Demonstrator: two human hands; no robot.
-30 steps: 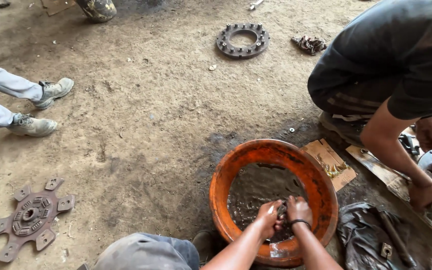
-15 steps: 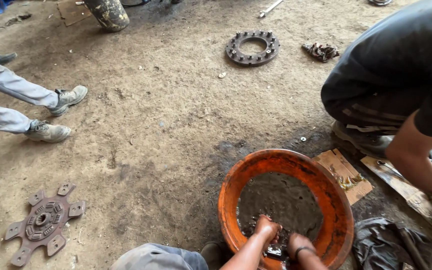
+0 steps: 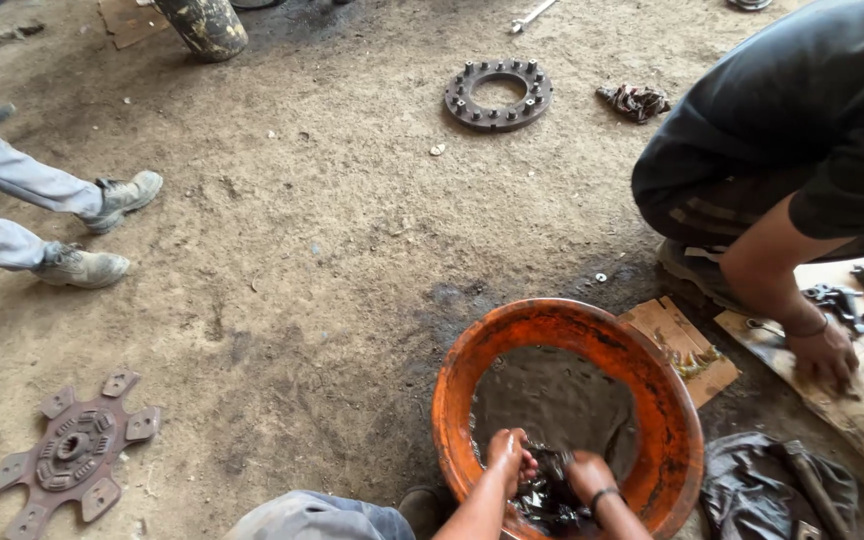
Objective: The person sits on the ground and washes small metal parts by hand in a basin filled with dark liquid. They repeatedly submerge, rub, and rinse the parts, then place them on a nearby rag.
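- Dirt workshop floor (image 3: 282, 250), oil-stained near the orange basin (image 3: 452, 400); basin sits low on the ground w/ dark murky liquid in it, so hands can work down inside it from a crouch
- left hand (image 3: 510, 458) inside basin at its near rim, fingers curled shut around a dark wet part (image 3: 550, 490); right hand (image 3: 590, 478) just beside it, also closed on same part; both grip it, prob. to keep it over the liquid; what kind of part it is, can't tell, too dark
- co-worker's hand (image 3: 825, 355) right of basin, pressed flat on a board (image 3: 852, 400) w/ small metal bits (image 3: 837, 300), apart from basin
- cardboard scrap (image 3: 687, 345) touching basin's right rim; grey rag (image 3: 772, 490) right of basin, near
- clutch disc (image 3: 74, 447) well left of basin, flat on dirt; toothed metal ring (image 3: 498, 94) far beyond basin; two shoes (image 3: 102, 230) of a standing person far left of basin
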